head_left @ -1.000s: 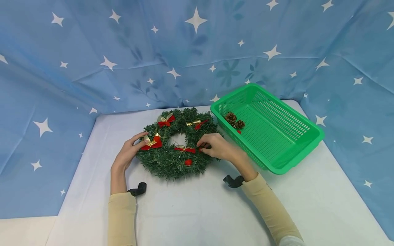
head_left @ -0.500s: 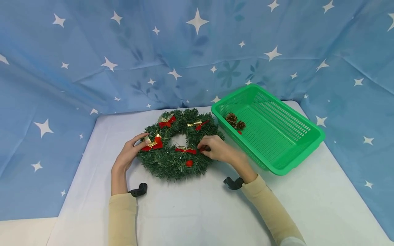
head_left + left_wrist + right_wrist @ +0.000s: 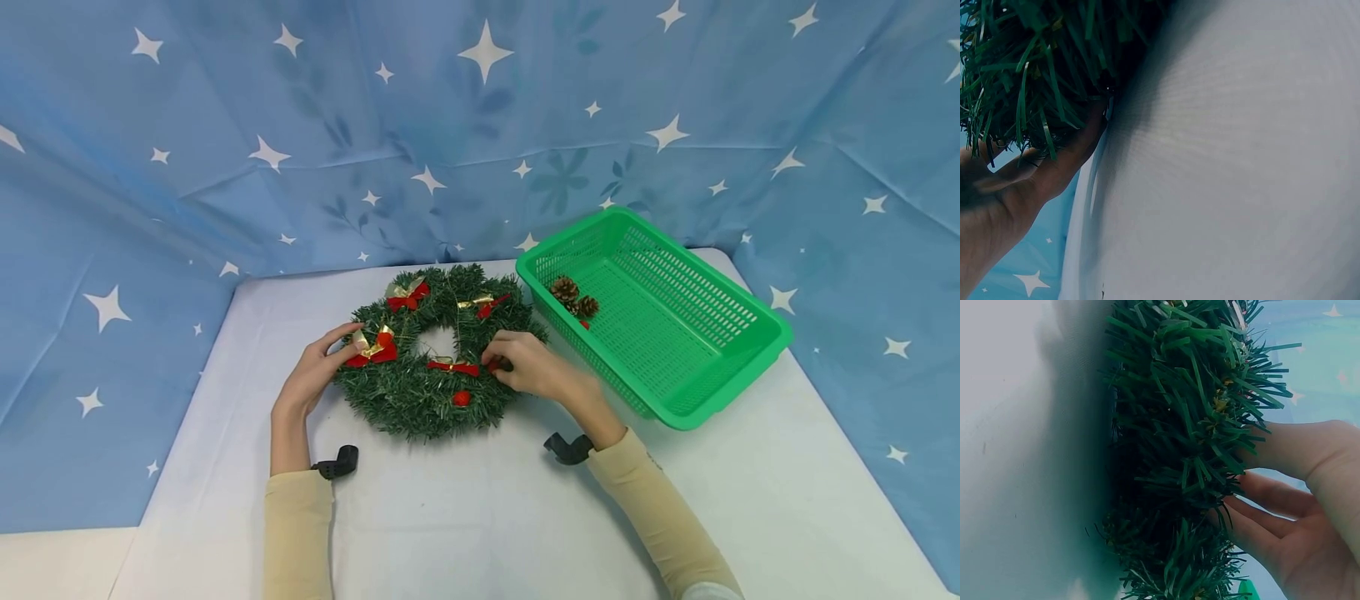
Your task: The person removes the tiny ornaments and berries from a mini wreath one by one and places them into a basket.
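A green Christmas wreath (image 3: pixel 420 408) lies on the white table, with red-and-gold bows such as the front bow (image 3: pixel 453 367) and a red pompom (image 3: pixel 461 398) on it. My left hand (image 3: pixel 309 375) grips its left edge beside a bow (image 3: pixel 375 353); the left wrist view has the fingers against the underside of the greenery (image 3: pixel 1029 75). At the wreath's right side, my right hand (image 3: pixel 534 365) pinches a small red ball (image 3: pixel 501 364), mostly covered by the fingers. In the right wrist view, the right fingertips disappear into the needles (image 3: pixel 1185 450).
A green plastic basket (image 3: pixel 720 392) stands right of the wreath, close to my right forearm. Several pine cones (image 3: pixel 564 289) and a bit of red (image 3: pixel 584 324) lie in its left corner. A blue star-patterned cloth (image 3: pixel 480 125) hangs behind the table.
Both hands keep their places on the wreath. My right fingers shift only very slightly around the red ball; the whole view drifts a few pixels.
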